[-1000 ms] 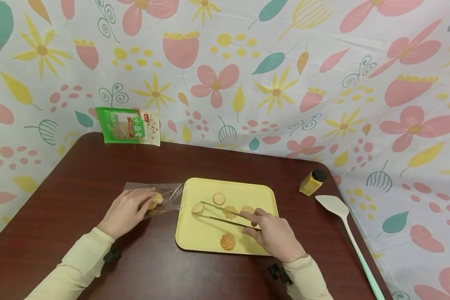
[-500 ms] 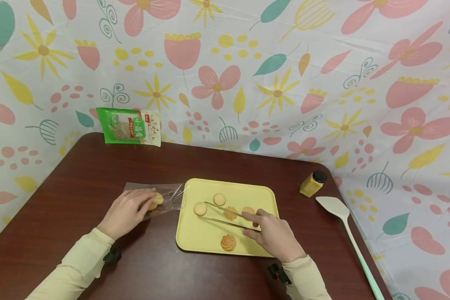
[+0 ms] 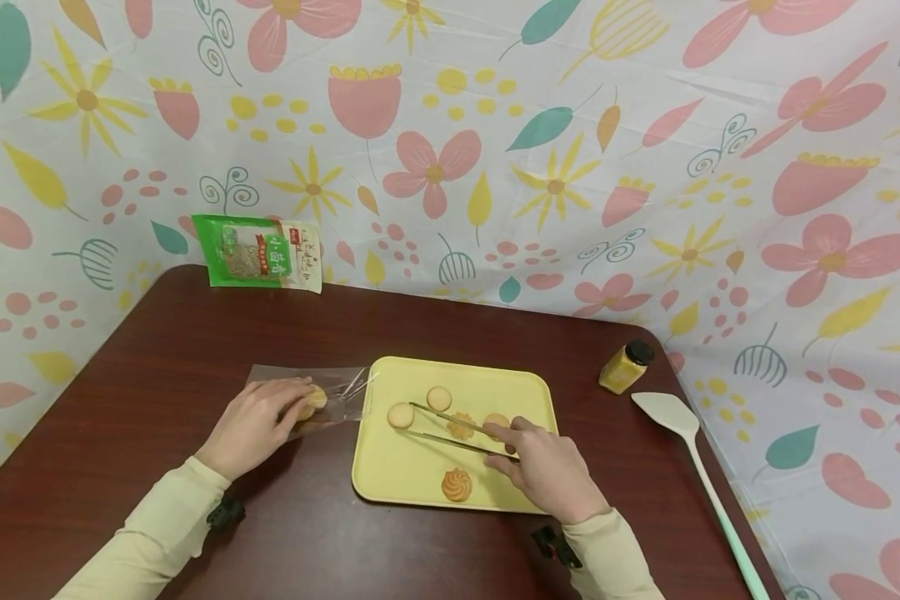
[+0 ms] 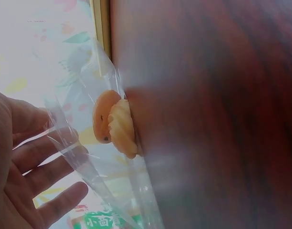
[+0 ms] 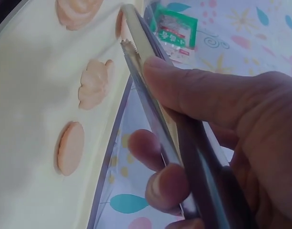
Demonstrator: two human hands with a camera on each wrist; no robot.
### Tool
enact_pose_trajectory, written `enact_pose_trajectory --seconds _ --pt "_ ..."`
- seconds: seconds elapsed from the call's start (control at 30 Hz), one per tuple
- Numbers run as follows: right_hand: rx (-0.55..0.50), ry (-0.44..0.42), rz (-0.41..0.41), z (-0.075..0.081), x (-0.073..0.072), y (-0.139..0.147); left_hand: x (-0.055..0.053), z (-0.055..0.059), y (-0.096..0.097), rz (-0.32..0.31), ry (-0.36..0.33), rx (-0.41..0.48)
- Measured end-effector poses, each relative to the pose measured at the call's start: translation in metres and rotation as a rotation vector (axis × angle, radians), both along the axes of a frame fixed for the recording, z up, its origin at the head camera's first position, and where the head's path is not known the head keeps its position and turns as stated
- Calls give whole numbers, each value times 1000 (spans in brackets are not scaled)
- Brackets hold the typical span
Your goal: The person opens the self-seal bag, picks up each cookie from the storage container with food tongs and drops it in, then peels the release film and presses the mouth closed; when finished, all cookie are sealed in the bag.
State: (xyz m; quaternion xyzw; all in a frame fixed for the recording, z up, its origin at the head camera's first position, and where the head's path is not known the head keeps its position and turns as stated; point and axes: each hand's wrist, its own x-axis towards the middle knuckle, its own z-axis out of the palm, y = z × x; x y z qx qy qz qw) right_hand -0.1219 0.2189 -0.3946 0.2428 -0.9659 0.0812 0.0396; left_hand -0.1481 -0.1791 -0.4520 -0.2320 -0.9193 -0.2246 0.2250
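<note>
My left hand [image 3: 249,423] pinches the upper film of a clear plastic bag [image 3: 345,398] on the table, left of a yellow tray [image 3: 390,475]. Inside lie a round cookie [image 4: 103,114] and a swirled cookie [image 4: 122,129]. My right hand [image 3: 551,473] grips metal tongs [image 3: 450,443] over the tray. Their tips are apart, right beside a plain round cookie [image 3: 401,416] that lies flat. Also on the tray are another round cookie [image 3: 438,398], a flower-shaped cookie [image 3: 461,426], a swirl cookie [image 3: 457,485], and a round cookie [image 3: 497,422] partly hidden by my right fingers.
A green seasoning packet [image 3: 258,254] leans against the floral cloth [image 3: 435,100] at the back left. A yellow jar [image 3: 625,368] with a black lid stands at the right, near a spatula [image 3: 690,442] along the table's right edge.
The round cookie at the tong tips was tilted between them and now lies flat on the tray, let go. The tips have shifted slightly right. My left hand has stayed put.
</note>
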Motion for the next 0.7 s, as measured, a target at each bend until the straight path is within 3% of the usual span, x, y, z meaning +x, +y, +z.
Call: enact_pose_trajectory --seconds 0.7 --pt "-67 120 46 8 -6 -8 0 1 2 6 13 -17"
